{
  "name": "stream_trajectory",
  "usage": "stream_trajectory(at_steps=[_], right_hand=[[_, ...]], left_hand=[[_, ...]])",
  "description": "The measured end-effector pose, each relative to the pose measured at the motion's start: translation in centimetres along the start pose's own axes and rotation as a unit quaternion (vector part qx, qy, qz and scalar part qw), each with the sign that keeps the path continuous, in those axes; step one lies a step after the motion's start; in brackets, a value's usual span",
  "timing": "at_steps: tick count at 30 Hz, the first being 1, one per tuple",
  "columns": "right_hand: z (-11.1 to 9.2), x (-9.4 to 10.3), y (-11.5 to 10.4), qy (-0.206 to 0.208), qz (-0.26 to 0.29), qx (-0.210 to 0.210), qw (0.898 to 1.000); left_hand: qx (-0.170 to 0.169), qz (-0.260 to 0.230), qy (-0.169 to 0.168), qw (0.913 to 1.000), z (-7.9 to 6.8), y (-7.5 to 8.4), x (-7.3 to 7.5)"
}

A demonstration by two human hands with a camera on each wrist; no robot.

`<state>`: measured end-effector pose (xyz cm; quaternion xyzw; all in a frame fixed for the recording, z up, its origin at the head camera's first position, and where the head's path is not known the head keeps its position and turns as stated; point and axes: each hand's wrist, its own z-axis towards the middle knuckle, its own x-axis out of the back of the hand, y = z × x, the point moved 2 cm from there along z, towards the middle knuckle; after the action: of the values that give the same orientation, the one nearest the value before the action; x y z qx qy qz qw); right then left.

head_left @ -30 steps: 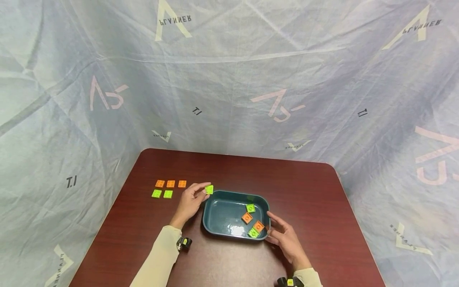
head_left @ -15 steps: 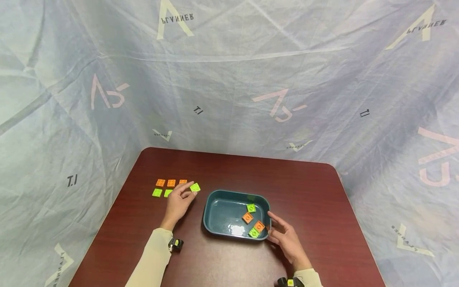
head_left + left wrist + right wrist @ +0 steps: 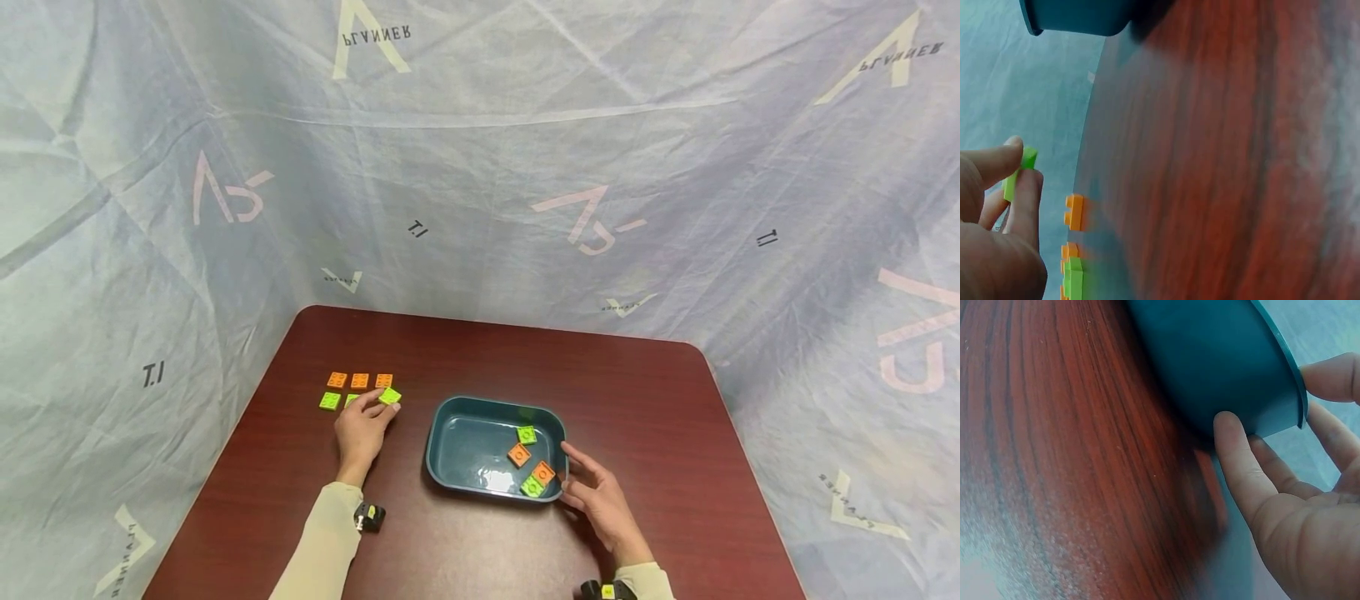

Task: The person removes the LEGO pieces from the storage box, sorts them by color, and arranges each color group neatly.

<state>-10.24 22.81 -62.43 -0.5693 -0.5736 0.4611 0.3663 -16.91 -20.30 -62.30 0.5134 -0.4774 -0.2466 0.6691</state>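
Note:
My left hand (image 3: 361,433) pinches a lime-green toy brick (image 3: 389,396) between thumb and fingers, studs up, close over the table at the right end of the brick rows. The left wrist view shows the same brick edge-on, partly covered by the fingers. A row of three orange bricks (image 3: 360,380) lies just behind, and a green brick (image 3: 330,401) sits to the left; another green one is mostly hidden by the hand. My right hand (image 3: 602,497) touches the right end of a dark teal tray (image 3: 456,486), fingers nearly straight against its outer wall (image 3: 1229,375) and rim.
Inside the tray, on its right side, lie several bricks, among them an orange brick (image 3: 519,454) and a green brick (image 3: 527,435), undersides up. The reddish-brown table (image 3: 630,392) ends at a hanging grey fabric backdrop (image 3: 480,167) behind and on both sides.
My left hand has moved left from the tray's left rim to the brick rows, carrying the green brick and lowering it. My right hand and the tray have stayed in place.

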Motion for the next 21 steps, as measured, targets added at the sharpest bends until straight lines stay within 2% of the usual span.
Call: stream_trajectory(at_steps=[11,21], right_hand=[[0.0,0.2,0.1,-0.002,-0.001,0.006,1.000],[0.1,0.1,0.1,0.004,-0.002,0.004,1.000]], left_hand=[[0.016,0.016,0.057,0.9981,0.5,-0.8,-0.7],[0.037,0.010,0.084,0.9957,0.2,-1.2,-1.7]])
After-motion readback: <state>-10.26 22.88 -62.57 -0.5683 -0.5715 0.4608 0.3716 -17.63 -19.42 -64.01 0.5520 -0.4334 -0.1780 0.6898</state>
